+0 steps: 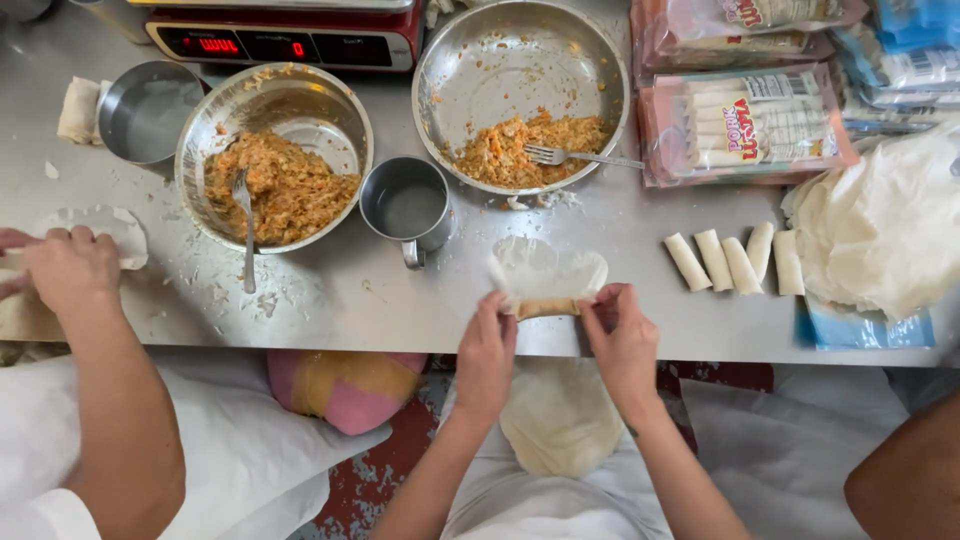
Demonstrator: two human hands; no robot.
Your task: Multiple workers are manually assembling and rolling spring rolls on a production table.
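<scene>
Far left of frame, a co-worker's hand (68,268) presses a wrapper flat on the steel table (350,300). Lower centre: left hand (487,350) and right hand (622,335) each pinch one end of a half-rolled spring roll (545,307), fingers closed on it. Roll's long axis runs left-right between the hands, both equally near; loose wrapper flap (545,268) lies on its far side.

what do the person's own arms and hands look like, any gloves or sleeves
Both are bare: no gloves, rings or watch on the left hand or right hand. The forearms show no sleeves. A white garment covers the lap below them.
</scene>
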